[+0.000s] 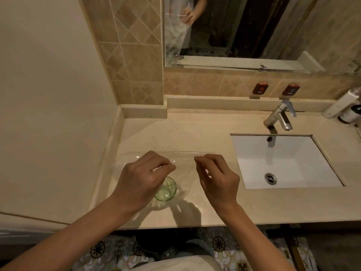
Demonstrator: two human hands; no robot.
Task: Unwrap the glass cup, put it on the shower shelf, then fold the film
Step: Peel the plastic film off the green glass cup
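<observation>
A green-tinted glass cup (167, 189) stands on the beige counter (195, 133), partly under my left hand (141, 178). A sheet of clear film (185, 159) lies spread around and beneath the cup, reaching toward the back of the counter. My left hand pinches the film with thumb and fingertips just above the cup. My right hand (215, 178) hovers to the right of the cup, its fingers pinched on the film's upper edge. The cup's left side is hidden by my left hand.
A white sink (283, 163) with a chrome faucet (281, 116) sits to the right. Bottles (343, 106) stand at the far right against the wall. A mirror (244, 26) hangs above the tiled backsplash. A wall bounds the counter on the left.
</observation>
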